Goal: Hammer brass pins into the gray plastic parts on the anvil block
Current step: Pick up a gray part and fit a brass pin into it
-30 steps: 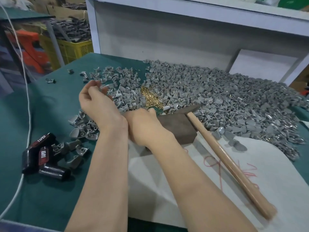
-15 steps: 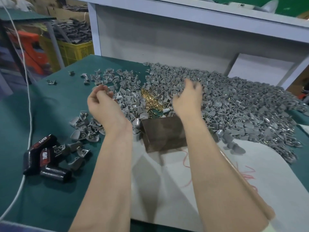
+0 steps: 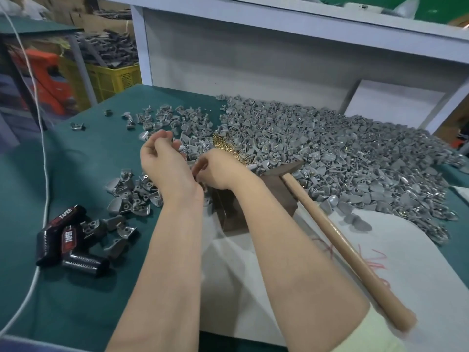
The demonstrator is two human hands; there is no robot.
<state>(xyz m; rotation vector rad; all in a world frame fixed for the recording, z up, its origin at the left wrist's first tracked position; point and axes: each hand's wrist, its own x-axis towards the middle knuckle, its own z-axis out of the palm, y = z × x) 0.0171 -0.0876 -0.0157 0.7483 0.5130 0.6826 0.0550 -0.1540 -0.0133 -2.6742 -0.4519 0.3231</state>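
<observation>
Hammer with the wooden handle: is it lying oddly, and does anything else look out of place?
The wooden-handled hammer lies unheld, its head propped on the dark anvil block, handle sloping onto the white sheet. Odd extras: black packs labelled TAPER lie among loose gray plastic parts at the left.

A: What closes off the rear of the scene?

B: A white shelf frame (image 3: pixel 279 19) spans the back, with 1 upright post (image 3: pixel 142 47) at its left end and a pale gray panel (image 3: pixel 241 62) below it. A white board (image 3: pixel 396 105) leans at the right.

A: And the left margin?

B: Beyond the green-covered table (image 3: pixel 76 288) stands a yellow slotted crate (image 3: pixel 114 80), beside a blurred orange object (image 3: pixel 48 72). Cardboard boxes (image 3: pixel 101 19) lie behind, and another green-topped table (image 3: pixel 30 29) stands nearest. Lighting is even and diffuse.
</observation>
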